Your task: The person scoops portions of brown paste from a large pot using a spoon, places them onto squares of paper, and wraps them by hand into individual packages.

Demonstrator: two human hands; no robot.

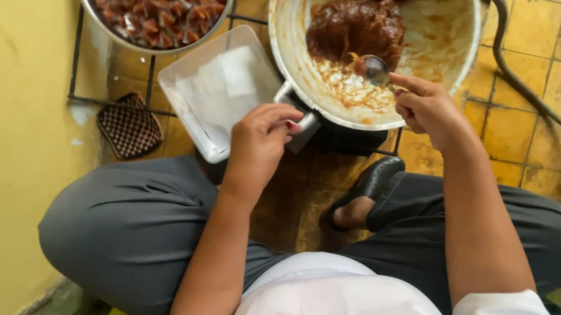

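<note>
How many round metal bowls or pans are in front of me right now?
2. A pan of brown paste at top centre, where the right hand holds a spoon, and a bowl of wrapped pieces top left. Both are cut off.

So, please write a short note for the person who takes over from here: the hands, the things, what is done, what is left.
Right hand holds a spoon over the pan, scooping brown paste.
Left hand pinches something small by the pan's edge; too small to tell what.
White tray holds clear wrappers.
Done: round bowl full of wrapped pieces.
Left: much paste still in the pan.
</note>
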